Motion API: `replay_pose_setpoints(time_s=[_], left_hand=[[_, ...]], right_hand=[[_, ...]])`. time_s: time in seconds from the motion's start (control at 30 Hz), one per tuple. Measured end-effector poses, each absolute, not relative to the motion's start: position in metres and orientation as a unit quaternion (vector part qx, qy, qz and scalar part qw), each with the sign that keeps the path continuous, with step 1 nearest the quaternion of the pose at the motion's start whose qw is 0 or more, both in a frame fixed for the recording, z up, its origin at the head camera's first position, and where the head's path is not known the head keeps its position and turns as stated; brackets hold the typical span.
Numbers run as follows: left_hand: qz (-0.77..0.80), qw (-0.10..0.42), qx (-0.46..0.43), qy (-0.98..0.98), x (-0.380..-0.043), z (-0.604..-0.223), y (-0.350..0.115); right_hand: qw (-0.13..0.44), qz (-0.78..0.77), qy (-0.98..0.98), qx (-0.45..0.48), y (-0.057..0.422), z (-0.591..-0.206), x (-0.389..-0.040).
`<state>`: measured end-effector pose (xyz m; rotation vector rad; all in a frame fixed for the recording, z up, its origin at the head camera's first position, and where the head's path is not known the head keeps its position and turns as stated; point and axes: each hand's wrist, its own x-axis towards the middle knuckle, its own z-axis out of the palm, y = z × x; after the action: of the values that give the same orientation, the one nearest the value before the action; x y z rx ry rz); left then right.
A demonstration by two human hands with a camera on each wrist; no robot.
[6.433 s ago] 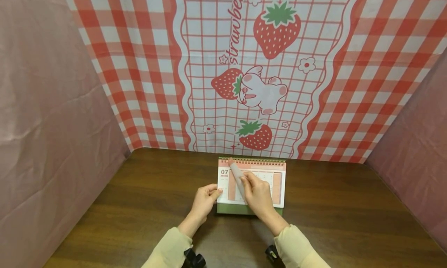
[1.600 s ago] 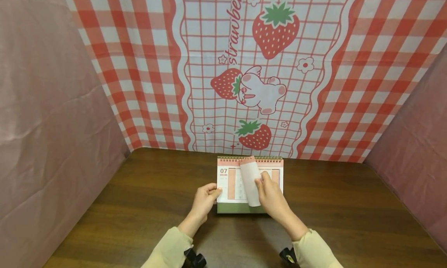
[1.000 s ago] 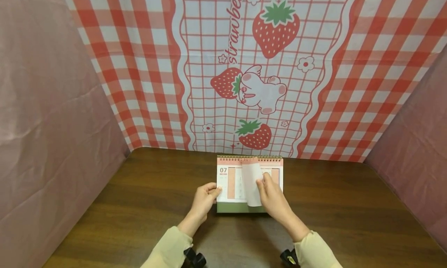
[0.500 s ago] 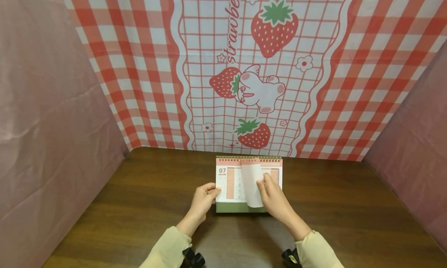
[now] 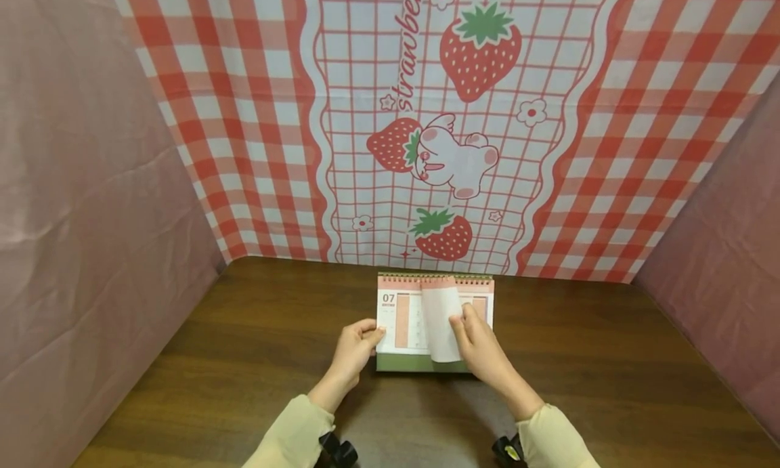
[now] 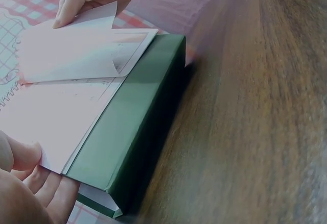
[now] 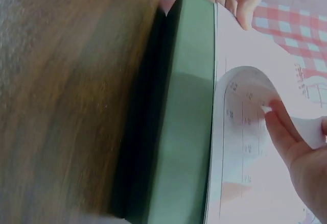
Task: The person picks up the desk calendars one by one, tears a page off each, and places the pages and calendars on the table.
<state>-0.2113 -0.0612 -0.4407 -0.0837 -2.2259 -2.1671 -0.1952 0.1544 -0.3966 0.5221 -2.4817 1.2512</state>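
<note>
A desk calendar (image 5: 387, 319) with a green base (image 5: 402, 363) stands on the table, showing "07" at its upper left. My left hand (image 5: 355, 349) pinches its left edge, thumb on the front and fingers behind, as the left wrist view also shows. My right hand (image 5: 478, 343) holds the calendar's top page (image 5: 440, 319) between thumb and fingers. That page is curled over to the right, blank back outward, with its left part away from the wire rings (image 5: 399, 279). In the right wrist view the curled page (image 7: 250, 91) arches over the sheet beneath.
The brown wooden table (image 5: 256, 359) reaches out on both sides of the calendar. Behind it hangs a red-and-white checked cloth (image 5: 262, 150) with strawberries. Pink cloth walls (image 5: 91, 183) stand at left and right. A black wrist device (image 5: 338, 450) is on each forearm.
Since the earliest frame, my right hand has moved right with the page, and the curl has shifted from the left side to the middle. My left hand stays at the left edge.
</note>
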Motion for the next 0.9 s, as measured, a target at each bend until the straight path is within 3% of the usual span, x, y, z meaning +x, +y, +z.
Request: replay_pose_setpoints(time_s=[0.3, 0.9], left_hand=[[-0.676, 0.034, -0.039, -0.735, -0.214, -0.444, -0.062], [-0.675, 0.036, -0.035, -0.736, -0.215, -0.444, -0.06]], right_hand=[[0.277, 0.379, -0.871, 0.145, 0.133, -0.397, -0.197], [0.42, 0.245, -0.856, 0.173, 0.127, -0.392, -0.208]])
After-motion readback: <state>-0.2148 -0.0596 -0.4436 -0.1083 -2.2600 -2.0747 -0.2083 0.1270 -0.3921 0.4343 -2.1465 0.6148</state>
